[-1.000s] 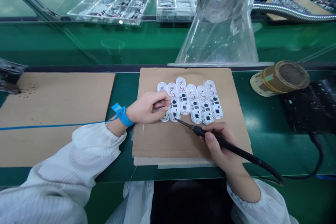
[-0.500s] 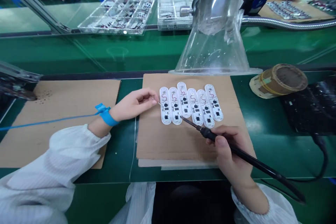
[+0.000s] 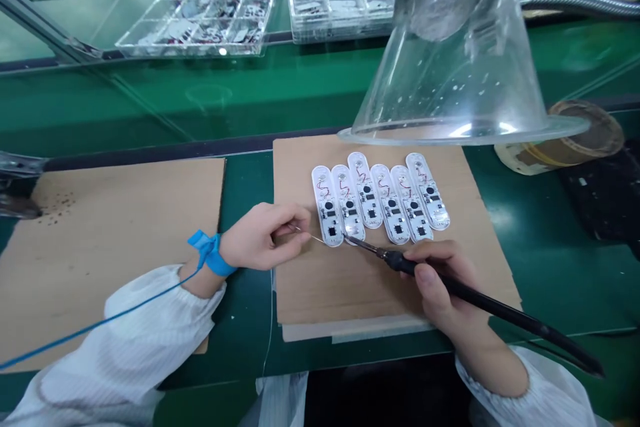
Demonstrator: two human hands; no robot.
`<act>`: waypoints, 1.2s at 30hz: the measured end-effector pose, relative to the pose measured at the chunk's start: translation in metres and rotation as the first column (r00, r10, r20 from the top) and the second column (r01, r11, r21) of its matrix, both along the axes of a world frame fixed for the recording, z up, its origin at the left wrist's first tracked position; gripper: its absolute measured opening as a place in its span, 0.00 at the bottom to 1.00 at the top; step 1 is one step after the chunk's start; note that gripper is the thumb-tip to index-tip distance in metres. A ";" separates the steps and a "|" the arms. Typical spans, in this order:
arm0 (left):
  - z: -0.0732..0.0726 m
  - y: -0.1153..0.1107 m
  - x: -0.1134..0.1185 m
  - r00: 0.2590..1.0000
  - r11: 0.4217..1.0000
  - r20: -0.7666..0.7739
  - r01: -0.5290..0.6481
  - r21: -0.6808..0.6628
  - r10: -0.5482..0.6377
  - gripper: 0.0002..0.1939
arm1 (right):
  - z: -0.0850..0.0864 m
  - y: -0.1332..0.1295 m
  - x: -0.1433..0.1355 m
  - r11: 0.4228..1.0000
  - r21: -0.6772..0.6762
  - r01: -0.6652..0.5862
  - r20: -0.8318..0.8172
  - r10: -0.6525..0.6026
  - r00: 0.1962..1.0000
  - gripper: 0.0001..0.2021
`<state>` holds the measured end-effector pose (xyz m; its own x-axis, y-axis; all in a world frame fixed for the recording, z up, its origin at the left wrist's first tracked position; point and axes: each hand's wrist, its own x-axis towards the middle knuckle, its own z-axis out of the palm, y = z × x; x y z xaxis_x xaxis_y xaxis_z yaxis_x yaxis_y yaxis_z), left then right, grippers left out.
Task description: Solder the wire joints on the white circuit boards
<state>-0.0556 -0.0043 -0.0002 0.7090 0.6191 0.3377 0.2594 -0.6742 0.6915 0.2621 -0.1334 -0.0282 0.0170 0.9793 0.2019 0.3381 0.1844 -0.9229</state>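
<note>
Several long white circuit boards (image 3: 393,203) with rounded ends lie side by side on a cardboard sheet (image 3: 340,293). Thin red wires and black chips show on them. My left hand (image 3: 267,237), with a blue strap (image 3: 213,255) on its wrist, pinches a thin solder wire (image 3: 316,238) that reaches the lower end of the leftmost board. My right hand (image 3: 447,287) is wrapped round a black soldering iron (image 3: 480,303), whose tip is at the lower ends of the two leftmost boards.
A clear funnel-shaped hood (image 3: 455,93) hangs over the back of the cardboard. Behind stand divided clear trays (image 3: 215,13) of small parts. A brown round container (image 3: 560,137) is at the right, another cardboard sheet (image 3: 125,233) at the left. A person's hand shows at the top right.
My left hand has moved down the boards, and its wire now reaches the lower end of the leftmost one. The iron's tip has shifted slightly toward that board. The camera view has shifted too.
</note>
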 end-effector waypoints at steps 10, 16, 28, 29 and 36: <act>0.000 -0.002 0.006 0.997 0.999 -0.065 0.030 -0.027 -0.031 0.05 | 0.003 0.002 -0.001 0.998 0.032 -0.053 0.002 0.053 0.999 0.04; -0.001 -0.001 0.008 0.996 0.999 -0.076 0.036 -0.030 -0.038 0.04 | 0.001 0.001 0.000 0.998 0.010 -0.069 0.040 0.069 0.997 0.05; -0.002 0.000 0.005 0.996 0.999 -0.077 0.039 -0.026 -0.041 0.04 | 0.001 0.003 0.000 0.995 0.003 -0.095 0.045 0.095 0.994 0.05; -0.002 0.000 0.005 0.996 0.999 -0.076 0.041 -0.025 -0.043 0.04 | 0.001 0.003 0.000 0.996 0.004 -0.092 0.045 0.092 0.995 0.05; -0.003 0.000 0.005 0.996 0.999 -0.078 0.041 -0.023 -0.043 0.04 | 0.001 0.004 0.001 0.994 -0.002 -0.109 0.030 0.109 0.994 0.06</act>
